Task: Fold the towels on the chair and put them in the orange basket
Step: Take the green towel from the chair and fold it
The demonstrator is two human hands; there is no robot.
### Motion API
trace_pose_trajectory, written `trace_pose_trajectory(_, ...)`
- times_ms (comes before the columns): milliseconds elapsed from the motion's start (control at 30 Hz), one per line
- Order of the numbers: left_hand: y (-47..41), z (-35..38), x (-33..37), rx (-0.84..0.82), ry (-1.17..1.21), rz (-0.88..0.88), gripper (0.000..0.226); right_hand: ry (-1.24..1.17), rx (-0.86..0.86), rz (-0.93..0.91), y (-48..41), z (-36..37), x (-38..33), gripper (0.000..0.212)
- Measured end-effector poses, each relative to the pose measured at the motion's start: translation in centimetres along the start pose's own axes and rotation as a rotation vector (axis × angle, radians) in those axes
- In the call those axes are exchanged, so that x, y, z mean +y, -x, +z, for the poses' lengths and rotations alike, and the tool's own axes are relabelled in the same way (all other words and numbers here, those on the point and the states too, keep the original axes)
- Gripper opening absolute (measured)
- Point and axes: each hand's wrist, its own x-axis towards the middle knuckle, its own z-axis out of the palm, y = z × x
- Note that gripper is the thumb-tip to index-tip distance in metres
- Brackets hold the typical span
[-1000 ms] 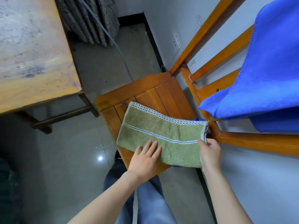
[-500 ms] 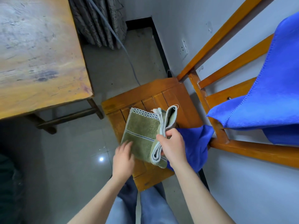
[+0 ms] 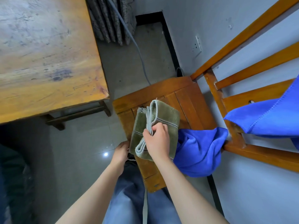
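Wooden counter lies far left. Your left hand curls at the green towel's near corner; whether it grips cannot be told. It lies folded on the chair seat, your right hand pinching its stacked edges. Just right, a blue towel slumps off the seat.

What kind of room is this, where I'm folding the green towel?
Probably a plain room in a home, though I can't be sure: there's a worn wooden table, a wooden chair by a wall socket, and a grey curtain.
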Motion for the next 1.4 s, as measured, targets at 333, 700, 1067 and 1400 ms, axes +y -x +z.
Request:
trace_pose_trajectory(333, -0.3, -1.1, -0.7, -0.078, 0.128, -0.072, 0.037, 0.383, -0.266, -0.098, -0.6, 2.4, 3.7, 0.03)
trace_pose_trajectory(700, -0.5, 0.9, -4.0, 0.205, -1.257, 0.965, 0.083, 1.058, -0.268, -0.552, 1.7, -1.0, 12.5, 0.081)
trace_pose_trajectory(1067, -1.3, 3.0, -6.2, 0.023, -1.451, 1.032, 0.111, 0.848, -0.052, -0.75, 0.3, -0.5, 12.7, 0.044)
trace_pose_trajectory(1400, 0.8, 1.7, -3.2, 0.329, -1.169, 1.18, 0.078, 0.647, 0.039, -0.884, 0.9, -4.1, 9.2, 0.047)
